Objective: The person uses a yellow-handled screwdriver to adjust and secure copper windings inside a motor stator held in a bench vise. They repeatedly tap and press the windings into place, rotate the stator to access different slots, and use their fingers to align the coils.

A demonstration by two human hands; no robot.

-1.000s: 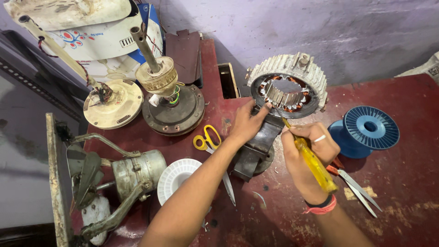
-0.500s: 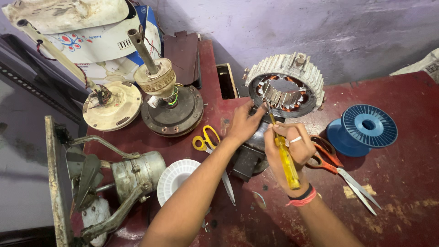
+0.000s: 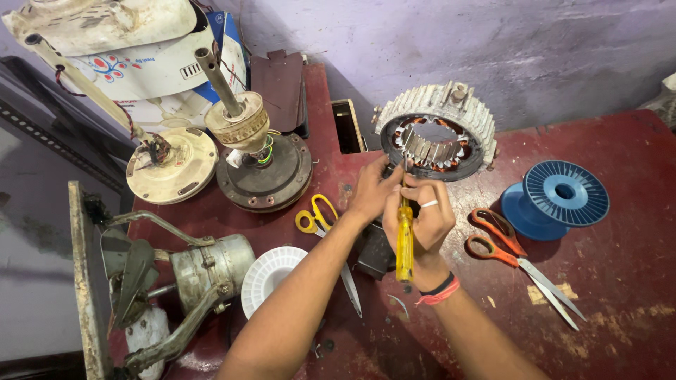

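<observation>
Head view had both hands meeting just below the motor stator [image 3: 438,134], and this was mid-job by the look of it. The right hand [image 3: 421,218] was curled tight round a yellow-handled screwdriver [image 3: 404,243], handle pointing down toward the wrist, shaft running up so the tip sat at the stator's inner teeth. The left hand [image 3: 372,188] was partly closed, fingertips pinched at the shaft near the stator's lower rim; whether it gripped anything more, I couldn't tell. The stator stood tilted on the red tabletop [image 3: 620,295], just above the hands: a pale ribbed ring, copper windings and grey slots showing inside, casing already off, so the stripping-down seemed done and the work on the slots under way, far from finished. Left of the left hand lay yellow scissors [image 3: 317,214]; right of the right hand, orange scissors [image 3: 503,243] and a blue spool [image 3: 560,197].
</observation>
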